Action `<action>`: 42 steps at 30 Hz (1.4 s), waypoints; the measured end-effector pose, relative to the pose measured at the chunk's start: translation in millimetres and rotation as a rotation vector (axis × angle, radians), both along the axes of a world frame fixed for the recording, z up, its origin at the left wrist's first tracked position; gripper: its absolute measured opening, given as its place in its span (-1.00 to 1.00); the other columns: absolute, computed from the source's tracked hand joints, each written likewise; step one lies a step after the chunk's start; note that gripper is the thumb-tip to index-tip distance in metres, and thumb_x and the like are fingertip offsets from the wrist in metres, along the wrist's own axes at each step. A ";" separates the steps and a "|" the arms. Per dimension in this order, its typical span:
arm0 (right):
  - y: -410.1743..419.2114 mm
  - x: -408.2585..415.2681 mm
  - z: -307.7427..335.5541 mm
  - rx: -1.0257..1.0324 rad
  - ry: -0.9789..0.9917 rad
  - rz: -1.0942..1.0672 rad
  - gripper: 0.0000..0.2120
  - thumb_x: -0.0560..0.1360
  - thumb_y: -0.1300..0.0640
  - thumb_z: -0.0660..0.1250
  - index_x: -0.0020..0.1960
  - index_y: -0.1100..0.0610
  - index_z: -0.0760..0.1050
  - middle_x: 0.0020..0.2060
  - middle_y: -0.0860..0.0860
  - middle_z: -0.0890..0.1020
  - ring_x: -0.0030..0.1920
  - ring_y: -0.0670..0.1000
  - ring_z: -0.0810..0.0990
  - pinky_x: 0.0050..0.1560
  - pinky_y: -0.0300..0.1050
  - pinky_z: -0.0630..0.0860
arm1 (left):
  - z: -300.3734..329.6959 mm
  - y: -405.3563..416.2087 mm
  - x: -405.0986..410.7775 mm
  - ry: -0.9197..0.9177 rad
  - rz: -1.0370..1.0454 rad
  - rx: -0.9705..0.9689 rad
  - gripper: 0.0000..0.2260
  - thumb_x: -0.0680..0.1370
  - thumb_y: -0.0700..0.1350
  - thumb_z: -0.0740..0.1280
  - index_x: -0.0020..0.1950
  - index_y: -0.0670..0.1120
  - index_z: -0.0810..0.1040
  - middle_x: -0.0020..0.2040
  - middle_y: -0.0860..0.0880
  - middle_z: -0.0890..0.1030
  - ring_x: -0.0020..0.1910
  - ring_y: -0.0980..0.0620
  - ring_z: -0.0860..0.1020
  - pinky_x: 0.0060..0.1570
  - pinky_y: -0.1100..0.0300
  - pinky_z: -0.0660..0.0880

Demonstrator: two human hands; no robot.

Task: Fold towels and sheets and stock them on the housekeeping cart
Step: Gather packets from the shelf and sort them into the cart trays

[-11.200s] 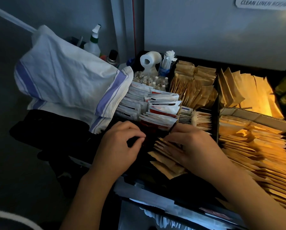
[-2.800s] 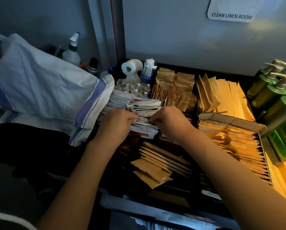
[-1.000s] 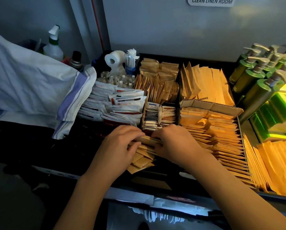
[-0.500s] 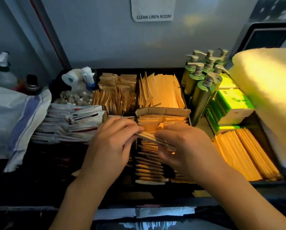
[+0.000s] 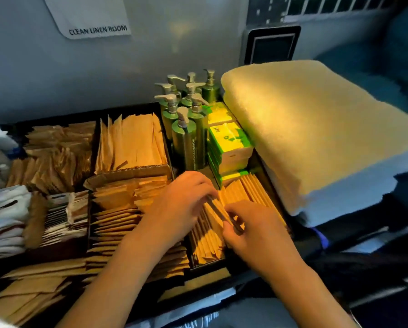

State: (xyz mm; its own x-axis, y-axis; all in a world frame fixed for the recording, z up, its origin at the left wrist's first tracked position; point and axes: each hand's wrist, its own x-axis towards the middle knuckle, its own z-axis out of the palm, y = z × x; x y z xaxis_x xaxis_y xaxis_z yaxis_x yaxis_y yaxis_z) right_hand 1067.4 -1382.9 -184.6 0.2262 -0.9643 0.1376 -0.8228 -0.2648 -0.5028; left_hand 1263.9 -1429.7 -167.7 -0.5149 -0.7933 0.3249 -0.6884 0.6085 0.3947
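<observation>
Our left hand (image 5: 179, 204) and right hand (image 5: 257, 230), a moment ago at the cart's (image 5: 127, 110) middle compartments, now pinch what seems a thin brown packet (image 5: 221, 215) over its right-front compartment, while the folded towel (image 5: 316, 129) sits at the right edge, linen untouched.

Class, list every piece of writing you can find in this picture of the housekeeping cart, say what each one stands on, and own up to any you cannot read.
"CLEAN LINEN ROOM": on the white sign fixed to the wall above the cart.
Vertical lettering on the front green pump bottle: too blurred to read.
Print on the green and white boxes: too small and blurred to read.
Print on the white sachets at the left: blurred, unreadable.
</observation>
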 end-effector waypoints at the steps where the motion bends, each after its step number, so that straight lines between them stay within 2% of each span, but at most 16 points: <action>1: -1.1 -1.4 -7.1 0.009 0.003 -0.020 -0.88 0.58 -0.04 0.33 0.06 -0.04 0.57 -0.15 -0.14 0.58 -0.18 -0.11 0.53 -0.13 -0.09 0.55 | -3.9 -4.1 -4.4 -0.013 0.005 0.023 -0.77 0.54 -0.35 0.42 0.12 -0.10 0.69 0.15 -0.03 0.62 0.25 -0.05 0.54 0.23 -0.07 0.53; 3: -3.7 -1.9 -19.8 0.028 -0.025 -0.049 -0.83 0.60 -0.05 0.33 0.14 -0.04 0.57 -0.11 -0.15 0.58 -0.16 -0.13 0.53 -0.12 -0.18 0.53 | -11.2 -9.9 -10.0 -0.048 0.030 0.057 -0.77 0.56 -0.30 0.41 0.15 -0.06 0.69 0.22 0.01 0.59 0.33 0.00 0.49 0.28 -0.03 0.52; 9: -16.2 5.4 -40.9 0.050 -0.034 -0.096 -0.81 0.63 -0.02 0.31 0.19 0.00 0.55 -0.05 -0.11 0.58 -0.09 -0.10 0.55 -0.06 -0.17 0.57 | -27.3 -17.5 -16.4 -0.145 0.119 0.074 -0.75 0.61 -0.18 0.40 0.23 0.07 0.66 0.35 0.08 0.52 0.45 0.06 0.39 0.33 0.02 0.50; 14: -27.3 16.7 -42.4 0.041 -0.037 -0.127 -0.82 0.64 0.00 0.31 0.22 -0.02 0.54 -0.03 -0.11 0.58 -0.09 -0.12 0.56 -0.11 -0.30 0.52 | -36.2 -16.1 -17.4 -0.155 0.142 0.113 -0.72 0.62 -0.14 0.39 0.28 0.15 0.63 0.38 0.15 0.49 0.42 0.11 0.39 0.32 0.20 0.46; 18: -29.4 22.3 -45.8 0.050 -0.047 -0.125 -0.78 0.64 0.00 0.32 0.27 -0.03 0.53 0.02 -0.09 0.59 -0.05 -0.11 0.58 -0.09 -0.30 0.52 | -40.8 -15.6 -17.0 -0.145 0.172 0.166 -0.70 0.62 -0.13 0.40 0.30 0.17 0.61 0.40 0.19 0.47 0.36 0.15 0.46 0.27 0.25 0.48; 23: -32.5 20.6 -51.7 0.077 0.013 -0.174 -0.80 0.64 0.01 0.33 0.25 -0.02 0.51 0.04 -0.08 0.53 -0.08 -0.09 0.55 -0.12 -0.25 0.55 | -42.1 -15.5 -19.0 -0.210 0.156 0.236 -0.73 0.64 -0.09 0.35 0.30 0.18 0.62 0.43 0.20 0.48 0.36 0.13 0.49 0.32 0.14 0.50; 27: -38.8 15.6 -49.1 0.074 0.063 -0.203 -0.83 0.62 0.02 0.34 0.19 0.00 0.52 -0.01 -0.06 0.52 -0.15 -0.07 0.51 -0.25 -0.27 0.39 | -43.3 -15.5 -20.6 -0.205 0.176 0.232 -0.71 0.64 -0.07 0.35 0.35 0.17 0.60 0.41 0.22 0.51 0.36 0.14 0.49 0.32 0.19 0.45; 32: -36.8 4.3 -44.3 0.086 -0.006 -0.204 -0.84 0.59 -0.02 0.37 0.13 0.01 0.54 -0.06 -0.08 0.56 -0.13 -0.06 0.56 -0.15 -0.15 0.59 | -42.6 -12.9 -19.1 -0.158 0.185 0.223 -0.72 0.62 -0.10 0.37 0.31 0.13 0.62 0.35 0.19 0.55 0.32 0.16 0.50 0.33 0.18 0.48; 37: -27.6 9.9 -37.6 -0.004 -0.121 -0.179 -0.81 0.55 -0.01 0.41 0.13 0.00 0.54 -0.07 -0.12 0.56 -0.14 -0.10 0.54 -0.15 -0.17 0.58 | -31.8 -8.3 -7.6 -0.039 0.237 0.175 -0.72 0.58 -0.19 0.43 0.25 0.07 0.66 0.22 0.16 0.61 0.23 0.20 0.54 0.25 0.32 0.46; 40: -25.7 19.8 -37.3 0.008 -0.146 -0.140 -0.83 0.56 -0.01 0.41 0.13 -0.02 0.53 -0.07 -0.15 0.54 -0.13 -0.12 0.54 -0.14 -0.22 0.56 | -23.0 -5.1 -2.0 -0.007 0.272 0.141 -0.72 0.58 -0.20 0.42 0.24 0.08 0.65 0.21 0.18 0.60 0.22 0.21 0.54 0.26 0.27 0.49; 42: -24.8 28.7 -41.0 0.061 -0.083 -0.126 -0.84 0.60 0.00 0.36 0.16 -0.03 0.51 -0.04 -0.11 0.55 -0.11 -0.11 0.55 -0.12 -0.19 0.57 | -19.0 -2.9 0.3 0.003 0.305 0.135 -0.72 0.59 -0.17 0.42 0.26 0.10 0.64 0.21 0.18 0.60 0.23 0.20 0.53 0.29 0.23 0.49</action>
